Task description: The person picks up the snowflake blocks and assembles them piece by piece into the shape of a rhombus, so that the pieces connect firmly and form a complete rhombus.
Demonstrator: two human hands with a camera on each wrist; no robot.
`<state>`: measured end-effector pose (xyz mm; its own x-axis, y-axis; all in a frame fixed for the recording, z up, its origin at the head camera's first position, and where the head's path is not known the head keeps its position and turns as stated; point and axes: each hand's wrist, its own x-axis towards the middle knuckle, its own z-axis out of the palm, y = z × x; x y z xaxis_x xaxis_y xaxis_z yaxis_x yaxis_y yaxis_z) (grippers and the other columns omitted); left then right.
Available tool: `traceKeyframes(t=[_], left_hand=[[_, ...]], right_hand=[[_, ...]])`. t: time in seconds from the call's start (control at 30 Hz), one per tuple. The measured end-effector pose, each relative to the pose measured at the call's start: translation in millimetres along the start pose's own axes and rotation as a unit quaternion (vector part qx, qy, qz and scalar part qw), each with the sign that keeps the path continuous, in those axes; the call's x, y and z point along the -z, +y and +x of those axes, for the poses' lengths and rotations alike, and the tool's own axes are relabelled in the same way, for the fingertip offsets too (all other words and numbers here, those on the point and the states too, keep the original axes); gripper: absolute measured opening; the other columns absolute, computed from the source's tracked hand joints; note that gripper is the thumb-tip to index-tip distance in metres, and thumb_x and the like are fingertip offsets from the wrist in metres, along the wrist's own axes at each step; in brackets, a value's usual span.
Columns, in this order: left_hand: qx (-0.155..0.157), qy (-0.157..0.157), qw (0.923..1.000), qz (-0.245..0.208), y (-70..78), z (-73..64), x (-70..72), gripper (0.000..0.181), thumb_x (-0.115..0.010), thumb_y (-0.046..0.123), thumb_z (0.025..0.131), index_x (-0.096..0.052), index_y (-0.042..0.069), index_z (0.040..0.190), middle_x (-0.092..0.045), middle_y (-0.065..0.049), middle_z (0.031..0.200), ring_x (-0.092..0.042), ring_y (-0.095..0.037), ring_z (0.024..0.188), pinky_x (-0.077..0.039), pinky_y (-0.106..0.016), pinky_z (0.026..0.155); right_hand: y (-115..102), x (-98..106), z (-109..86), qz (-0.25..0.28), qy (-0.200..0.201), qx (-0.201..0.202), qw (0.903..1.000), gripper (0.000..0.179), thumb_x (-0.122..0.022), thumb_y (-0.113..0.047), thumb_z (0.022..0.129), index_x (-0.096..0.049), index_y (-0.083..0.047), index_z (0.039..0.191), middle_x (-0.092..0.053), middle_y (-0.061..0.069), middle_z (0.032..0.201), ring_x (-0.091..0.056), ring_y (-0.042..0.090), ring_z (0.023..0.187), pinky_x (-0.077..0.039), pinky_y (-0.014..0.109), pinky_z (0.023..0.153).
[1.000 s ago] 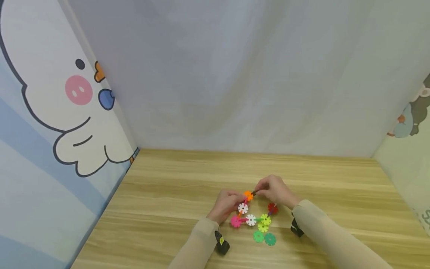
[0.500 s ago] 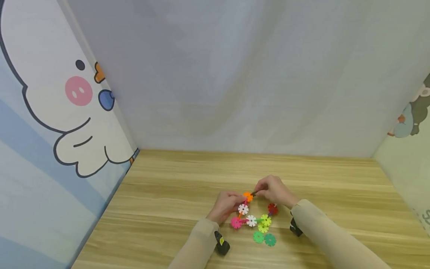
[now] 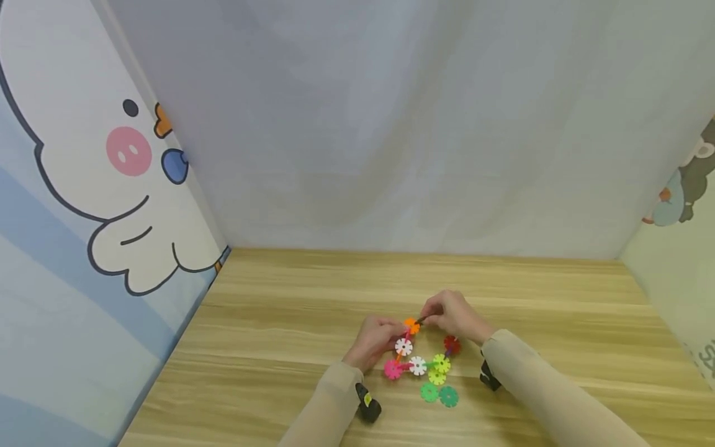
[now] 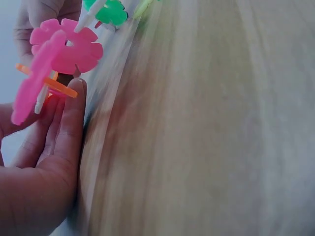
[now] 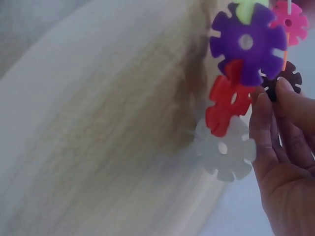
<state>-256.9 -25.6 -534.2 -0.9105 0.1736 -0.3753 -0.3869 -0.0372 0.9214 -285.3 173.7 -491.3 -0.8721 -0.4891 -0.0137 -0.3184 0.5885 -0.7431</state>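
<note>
Notched plastic discs are slotted together into a curved chain, with orange [image 3: 411,326], white [image 3: 403,346], pink [image 3: 393,369], yellow [image 3: 441,364] and red [image 3: 452,344] ones showing in the head view. My left hand [image 3: 375,338] pinches the chain beside the orange disc; in the left wrist view, pink discs [image 4: 78,46] partly cover the fingertips. Between thumb and finger, my right hand [image 3: 455,313] holds a dark brown disc [image 5: 291,74] at the orange disc's edge. Whether its slot is engaged I cannot tell. Near the right hand hang a purple disc [image 5: 251,42] and a white disc [image 5: 224,152].
Closer to the person, a green disc [image 3: 429,392] and a teal disc [image 3: 449,396] lie on the wood-grain table [image 3: 279,347]. A yellow-green disc [image 3: 437,377] is just below the chain. A pale curtain [image 3: 391,155] stands behind the table, with printed walls at both sides.
</note>
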Motion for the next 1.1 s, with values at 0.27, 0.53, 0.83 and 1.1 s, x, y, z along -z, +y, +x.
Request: traceKeyframes(t=[0.27,0.53,0.83,1.1], left_hand=[[0.009,-0.038,0.9983,-0.043,-2.3,1.2,2.5,0.012,-0.066,0.002,0.086,-0.068,-0.008,0.092,-0.067,-0.015,0.091,-0.066,-0.021,0.081,-0.054,-0.032,0.076],[0.016,-0.05,0.9975,-0.047,0.6,5.2,3.8,0.016,-0.062,0.003,0.087,-0.068,-0.008,0.097,-0.069,-0.016,0.091,-0.068,-0.025,0.083,-0.055,-0.033,0.075],[0.01,-0.045,0.9979,-0.045,6.1,5.0,1.9,0.016,-0.062,0.004,0.086,-0.068,-0.009,0.095,-0.069,-0.018,0.088,-0.068,-0.025,0.08,-0.055,-0.032,0.071],[0.011,-0.044,0.9975,-0.054,1.8,2.3,0.4,0.016,-0.063,0.003,0.086,-0.067,-0.01,0.094,-0.069,-0.02,0.087,-0.069,-0.027,0.08,-0.055,-0.032,0.071]], right_hand=[[2.0,-1.3,-1.8,0.011,-0.005,0.009,0.9999,0.005,-0.071,-0.003,0.085,-0.072,-0.007,0.086,-0.069,0.0,0.082,-0.061,0.012,0.076,-0.051,0.033,0.072],[1.5,-0.4,3.2,0.011,-0.002,0.026,0.9996,0.004,-0.07,-0.007,0.086,-0.072,-0.004,0.088,-0.07,-0.001,0.084,-0.063,0.012,0.079,-0.052,0.034,0.075],[0.2,1.0,6.8,0.018,0.004,0.03,0.9994,0.006,-0.068,-0.003,0.087,-0.072,-0.007,0.089,-0.07,0.002,0.086,-0.064,0.013,0.081,-0.052,0.035,0.075],[1.9,-1.1,5.2,0.013,0.0,0.015,0.9998,0.005,-0.069,-0.006,0.087,-0.072,-0.009,0.089,-0.07,0.004,0.088,-0.063,0.012,0.081,-0.052,0.035,0.075]])
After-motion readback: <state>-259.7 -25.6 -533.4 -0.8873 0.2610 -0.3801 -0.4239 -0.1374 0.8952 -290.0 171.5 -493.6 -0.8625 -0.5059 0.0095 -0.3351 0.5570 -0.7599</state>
